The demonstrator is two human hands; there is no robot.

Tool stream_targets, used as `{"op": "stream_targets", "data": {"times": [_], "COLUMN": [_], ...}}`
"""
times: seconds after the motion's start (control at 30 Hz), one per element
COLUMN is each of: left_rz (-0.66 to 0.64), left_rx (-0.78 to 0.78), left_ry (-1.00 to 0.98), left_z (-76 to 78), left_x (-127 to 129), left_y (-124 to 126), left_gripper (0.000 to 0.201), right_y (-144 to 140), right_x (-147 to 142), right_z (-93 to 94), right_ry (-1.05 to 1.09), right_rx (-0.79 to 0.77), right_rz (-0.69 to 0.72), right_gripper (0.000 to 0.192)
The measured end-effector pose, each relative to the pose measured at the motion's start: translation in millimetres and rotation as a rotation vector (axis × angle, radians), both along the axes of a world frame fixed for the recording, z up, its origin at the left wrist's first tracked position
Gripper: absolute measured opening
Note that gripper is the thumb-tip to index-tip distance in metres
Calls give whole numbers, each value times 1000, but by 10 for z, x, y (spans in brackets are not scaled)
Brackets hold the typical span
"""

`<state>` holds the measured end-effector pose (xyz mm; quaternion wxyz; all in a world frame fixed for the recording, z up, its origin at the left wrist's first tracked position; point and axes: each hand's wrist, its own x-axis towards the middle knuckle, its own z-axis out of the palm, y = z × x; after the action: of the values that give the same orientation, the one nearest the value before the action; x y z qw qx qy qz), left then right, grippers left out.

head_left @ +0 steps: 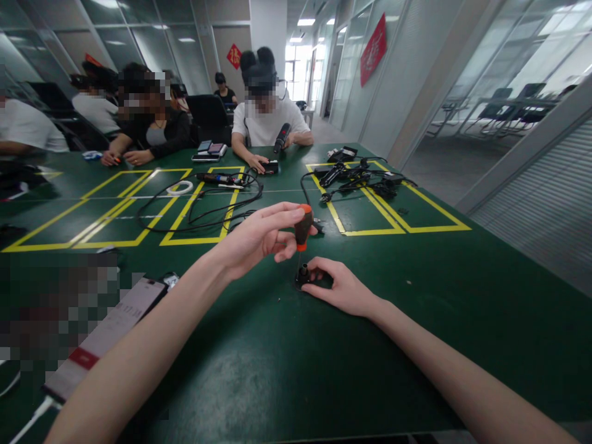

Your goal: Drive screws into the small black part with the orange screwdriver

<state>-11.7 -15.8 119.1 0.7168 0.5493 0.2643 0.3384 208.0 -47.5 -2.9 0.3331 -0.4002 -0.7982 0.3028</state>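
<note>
My left hand is closed around the handle of a screwdriver with an orange and dark grip. The screwdriver stands nearly upright, and its thin shaft points down at a small black round part on the green table. Whether the tip sits in a screw is too small to tell. With thumb and fingers, my right hand pinches that black part from the right side and steadies it against the tabletop. A short tube-like piece sticks up from the part beside the shaft.
Black cables and a white ring lie ahead on the left, across yellow tape outlines. More tangled cables are at the far right. A phone lies under my left forearm. Across the table a person handles a black device.
</note>
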Motion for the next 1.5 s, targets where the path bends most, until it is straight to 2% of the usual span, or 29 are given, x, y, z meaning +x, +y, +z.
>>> {"op": "stream_targets", "data": {"times": [0.2,0.43,0.63,0.97,1.2,1.5], "left_rz": [-11,-3,30,-6,47,-21], "left_rx": [2,9,7,5,18,6], "left_ry": [-9,-10,1,-16,9,-17], "left_z": [23,9,13,16,21,26], "left_x": [4,7,16,9,4,-18], "left_y": [11,21,-3,18,-11,23], "left_gripper": [44,36,45,40,42,39], "right_y": [2,1,2,0,-1,-2], "right_x": [0,3,1,-2,1,1], "right_z": [-1,3,-5,4,11,21], "right_ry": [-10,-19,12,-14,-25,-9], "right_rx": [12,10,5,3,12,-14], "right_rz": [-3,-6,10,-7,-9,0], "right_gripper": [15,15,14,15,15,15]}}
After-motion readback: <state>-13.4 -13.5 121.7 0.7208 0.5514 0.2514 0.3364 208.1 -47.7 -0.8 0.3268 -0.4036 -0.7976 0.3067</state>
